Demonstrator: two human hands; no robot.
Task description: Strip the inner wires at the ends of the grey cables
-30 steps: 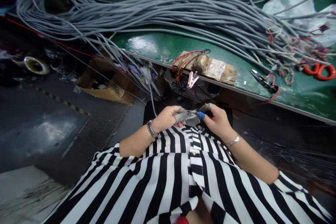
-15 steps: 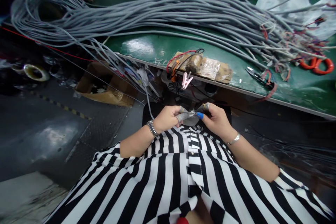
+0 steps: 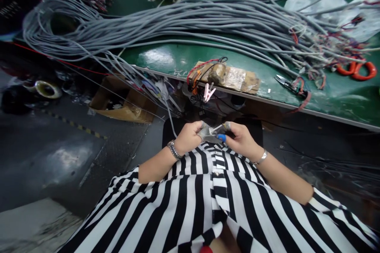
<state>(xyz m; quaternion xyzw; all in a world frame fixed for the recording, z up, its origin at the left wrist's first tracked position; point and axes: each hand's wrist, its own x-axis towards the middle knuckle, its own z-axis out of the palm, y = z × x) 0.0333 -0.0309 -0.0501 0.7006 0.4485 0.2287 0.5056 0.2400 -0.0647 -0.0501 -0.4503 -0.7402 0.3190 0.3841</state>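
Note:
My left hand [image 3: 190,137] is closed, pinching the end of a grey cable [image 3: 170,118] in front of my striped shirt. That cable runs down from the bench edge to behind the hand. Facing it, my right hand [image 3: 242,140] has thumb and fingertips pressed together at the cable end, where a short white strand [image 3: 217,128] shows. Exactly which wires the right fingers grip is too small to tell. Grey coverings wrap several fingertips, and the right thumb wears a blue one [image 3: 221,137].
On the green bench [image 3: 156,56] lies a long bundle of grey cables [image 3: 184,19] with stripped ends at right. Near its edge are taped cardboard [image 3: 234,78], a pink clip [image 3: 209,93], cutters [image 3: 286,84] and orange-handled scissors [image 3: 365,71]. A cardboard box [image 3: 130,106] stands below left.
The right hand has shifted slightly left and down, closer to the left hand. A white strand now shows between the fingertips. The camera view has shifted a little.

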